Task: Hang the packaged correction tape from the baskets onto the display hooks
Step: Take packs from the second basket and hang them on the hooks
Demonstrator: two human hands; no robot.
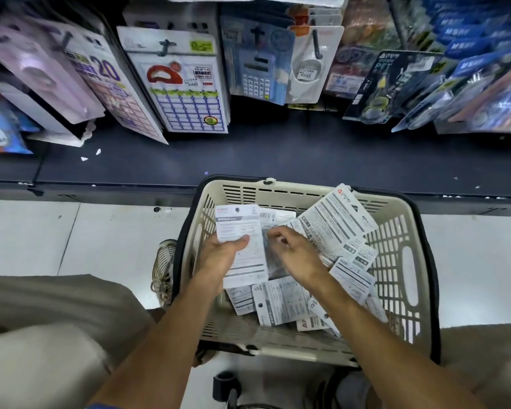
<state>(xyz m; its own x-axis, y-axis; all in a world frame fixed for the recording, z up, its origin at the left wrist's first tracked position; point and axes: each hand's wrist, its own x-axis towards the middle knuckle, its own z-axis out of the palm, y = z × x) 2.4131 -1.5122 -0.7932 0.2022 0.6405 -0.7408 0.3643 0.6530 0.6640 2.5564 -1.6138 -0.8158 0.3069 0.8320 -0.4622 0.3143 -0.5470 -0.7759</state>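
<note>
Pale floor tiles [42, 240] fill the lower half of the view, and a dark base shelf [278, 154] runs across above them from nine to three o'clock. Over that shelf, along the twelve o'clock edge, carded stationery hangs on display hooks [166, 46]: a purple pack marked 20 [106, 75] at ten o'clock, a label-sheet pack [186, 93] near eleven, a blue calculator pack [255, 69] at twelve, and dark and blue blister packs [396, 84] toward two. On the floor just below the shelf stands a beige plastic shopping basket [396, 252] with a black handle [425, 261] folded down round its rim. Inside it lies a loose heap of packaged correction tape [281, 302], white card backs up, overlapping one another; one large card [337, 219] leans tilted at the basket's one o'clock corner. A woven shoe [163, 270] rests beside the basket at nine o'clock. The left hand [222, 255] holds a small stack of correction tape cards [242, 246] upright over the basket's left half, thumb pressed across the front card. The right hand [292, 252] reaches in just beside that stack with fingers [273, 236] curled downward at its edge; whether they pinch a card I cannot tell, since the hand hides the tips. Both bare forearms enter from six o'clock.
</note>
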